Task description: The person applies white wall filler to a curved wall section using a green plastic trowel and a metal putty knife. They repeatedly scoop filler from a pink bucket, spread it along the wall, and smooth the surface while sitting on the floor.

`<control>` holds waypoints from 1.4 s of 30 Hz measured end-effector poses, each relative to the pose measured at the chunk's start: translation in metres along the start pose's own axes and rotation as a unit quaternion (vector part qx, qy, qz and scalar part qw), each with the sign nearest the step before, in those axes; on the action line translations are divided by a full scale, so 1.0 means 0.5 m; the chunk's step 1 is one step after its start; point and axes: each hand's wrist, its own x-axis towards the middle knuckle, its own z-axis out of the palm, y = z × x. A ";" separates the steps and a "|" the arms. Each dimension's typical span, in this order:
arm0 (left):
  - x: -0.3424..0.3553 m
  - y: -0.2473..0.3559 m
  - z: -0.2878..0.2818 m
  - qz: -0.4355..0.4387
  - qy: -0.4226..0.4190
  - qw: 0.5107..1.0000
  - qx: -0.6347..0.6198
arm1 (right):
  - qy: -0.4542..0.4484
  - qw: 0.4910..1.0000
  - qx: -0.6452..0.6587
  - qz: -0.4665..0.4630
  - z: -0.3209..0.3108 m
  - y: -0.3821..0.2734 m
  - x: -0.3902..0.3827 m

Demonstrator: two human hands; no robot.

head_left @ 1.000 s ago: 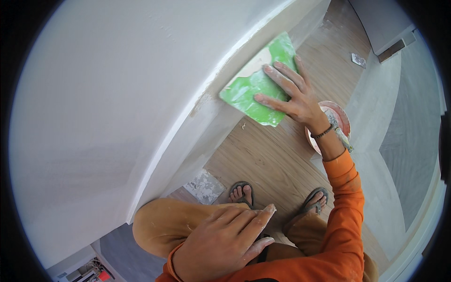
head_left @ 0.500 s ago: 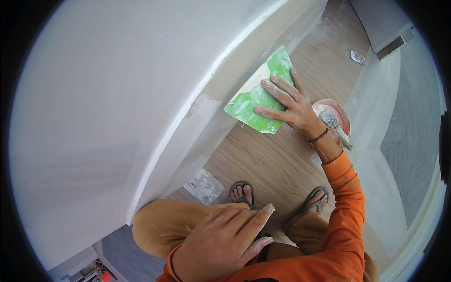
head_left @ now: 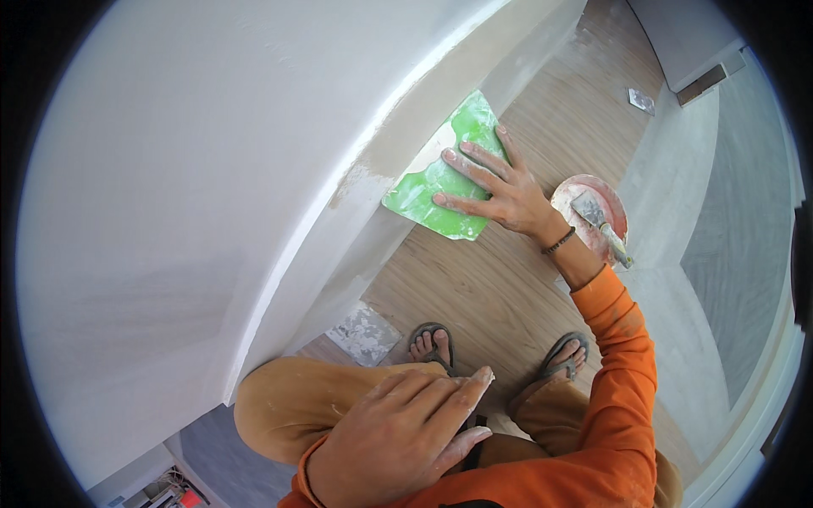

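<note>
My right hand (head_left: 512, 196) grips a flat green plastic spreader (head_left: 417, 193) smeared with white filler, fingers spread across its face and the thumb hidden. The spreader's long edge lies along the low pale wall strip (head_left: 449, 89), where a beige, filled patch runs beside a bright white ridge; whether it presses there cannot be made out. White residue coats the fingertips. Closer to me, my left hand (head_left: 398, 440) rests over my bent knee, its fingers stretched out and holding nothing, with white dust on the tips.
To the right of my right wrist, a pinkish bucket (head_left: 625, 222) with a putty knife (head_left: 587, 206) across it stands on the wood-look floor (head_left: 474, 288). A white-smeared sheet (head_left: 364, 334) lies near my left foot. A small flat plate (head_left: 641, 101) lies farther off.
My right hand has carried the spreader a little to the left, up against the wall strip. My left hand stays in place over the knee.
</note>
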 end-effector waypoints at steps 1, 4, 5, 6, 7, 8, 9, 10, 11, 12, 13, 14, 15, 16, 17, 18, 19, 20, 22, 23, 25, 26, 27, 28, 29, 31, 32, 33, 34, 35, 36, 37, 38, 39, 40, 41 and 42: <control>0.000 0.001 -0.002 -0.003 0.001 1.000 0.005 | 0.016 1.000 0.006 0.005 -0.004 -0.001 -0.008; 0.000 0.002 -0.003 -0.007 0.004 1.000 0.015 | 0.066 0.998 0.018 0.015 -0.017 0.003 -0.014; 0.000 0.003 -0.004 -0.008 0.005 1.000 0.017 | 0.081 0.996 0.019 0.017 -0.023 0.008 -0.010; 0.000 0.003 -0.004 -0.007 0.002 1.000 0.013 | 0.094 0.995 0.018 0.019 -0.033 0.014 -0.001; 0.000 0.002 -0.003 -0.007 0.000 1.000 0.007 | 0.108 0.994 0.012 0.012 -0.041 0.020 0.014; -0.001 0.002 -0.002 -0.008 -0.003 1.000 0.002 | 0.111 0.994 0.009 0.003 -0.050 0.027 0.032; -0.001 0.001 -0.001 -0.005 0.000 1.000 0.005 | 0.111 0.994 0.006 -0.004 -0.060 0.032 0.048; -0.002 -0.001 0.001 -0.002 0.003 1.000 0.007 | 0.112 0.994 0.003 -0.012 -0.067 0.035 0.061; -0.003 -0.003 0.002 0.000 0.006 1.000 0.010 | 0.116 0.993 0.007 -0.019 -0.068 0.034 0.071; -0.003 -0.004 0.002 0.000 0.006 1.000 0.007 | 0.105 0.994 0.012 -0.010 -0.068 0.029 0.075; -0.003 -0.006 0.001 0.000 0.006 1.000 0.004 | 0.095 0.995 0.017 -0.002 -0.069 0.021 0.077; -0.004 -0.007 0.000 0.000 0.006 1.000 0.001 | 0.084 0.996 0.022 0.007 -0.069 0.015 0.077; -0.002 -0.005 -0.001 0.000 0.005 1.000 0.000 | 0.066 0.998 0.022 0.006 -0.065 0.015 0.070; -0.001 -0.002 -0.003 0.000 0.005 1.000 0.000 | 0.048 0.999 0.021 0.005 -0.054 0.015 0.055; 0.000 0.000 -0.004 0.000 0.003 1.000 -0.001 | 0.030 0.999 0.021 0.004 -0.044 0.015 0.040; 0.000 -0.001 -0.004 0.001 0.004 1.000 0.001 | 0.011 1.000 0.017 0.005 -0.035 0.012 0.025; 0.000 -0.001 -0.003 0.002 0.005 1.000 0.004 | -0.009 1.000 0.013 0.007 -0.028 0.007 0.010; 0.000 -0.001 -0.003 0.003 0.005 1.000 0.006 | -0.028 1.000 0.009 0.008 -0.023 0.005 -0.003; 0.001 0.000 -0.003 -0.007 0.003 1.000 0.006 | 0.005 1.000 0.025 0.014 -0.015 0.001 -0.017; 0.001 0.000 -0.003 -0.011 0.001 1.000 0.007 | 0.021 0.999 0.033 0.017 -0.010 0.000 -0.022; 0.002 0.003 -0.003 -0.008 -0.001 1.000 0.009 | 0.040 0.999 -0.004 0.011 0.009 0.002 -0.028; 0.003 0.004 -0.003 -0.007 -0.002 1.000 0.010 | 0.050 0.998 -0.023 0.008 0.022 0.003 -0.029; 0.003 0.004 -0.004 -0.009 -0.003 1.000 0.011 | 0.073 0.996 -0.041 0.012 0.042 0.002 -0.027; 0.003 0.001 -0.005 -0.010 -0.003 1.000 0.010 | 0.094 0.993 -0.062 0.014 0.062 0.002 -0.023; 0.002 -0.002 -0.005 -0.010 -0.003 1.000 0.008 | 0.115 0.990 -0.083 0.017 0.079 0.003 -0.018; -0.007 -0.012 0.007 0.000 0.012 1.000 0.000 | 0.140 0.984 -0.105 0.013 0.099 0.006 -0.003; -0.009 -0.016 0.010 0.005 0.020 1.000 -0.004 | 0.153 0.981 -0.116 0.011 0.109 0.008 0.003; -0.007 -0.014 0.006 0.001 0.015 1.000 -0.003 | 0.149 0.982 -0.114 0.014 0.126 0.007 0.004; -0.002 -0.008 -0.001 -0.003 0.009 1.000 -0.002 | 0.146 0.983 -0.113 0.016 0.145 0.006 0.002; 0.001 -0.005 -0.006 -0.006 0.004 1.000 -0.002 | 0.142 0.983 -0.112 0.019 0.159 0.005 -0.001; 0.002 -0.004 -0.007 -0.007 0.001 1.000 0.000 | 0.136 0.985 -0.107 0.018 0.169 0.004 -0.008; 0.003 -0.002 -0.008 -0.007 -0.001 1.000 0.002 | 0.129 0.986 -0.101 0.018 0.176 0.005 -0.017; 0.005 -0.001 -0.007 -0.007 -0.003 1.000 0.004 | 0.121 0.988 -0.097 0.017 0.179 0.009 -0.028; 0.005 -0.002 -0.009 -0.006 -0.002 1.000 0.003 | 0.113 0.988 -0.100 0.013 0.176 0.012 -0.036; 0.007 -0.004 -0.010 -0.004 -0.001 1.000 0.001 | 0.105 0.989 -0.105 0.009 0.168 0.014 -0.049; 0.008 -0.005 -0.010 -0.002 0.000 1.000 0.000 | 0.097 0.989 -0.109 0.005 0.160 0.016 -0.060; 0.006 -0.005 -0.009 -0.002 -0.002 1.000 0.000 | 0.112 0.988 -0.107 0.006 0.146 0.016 -0.060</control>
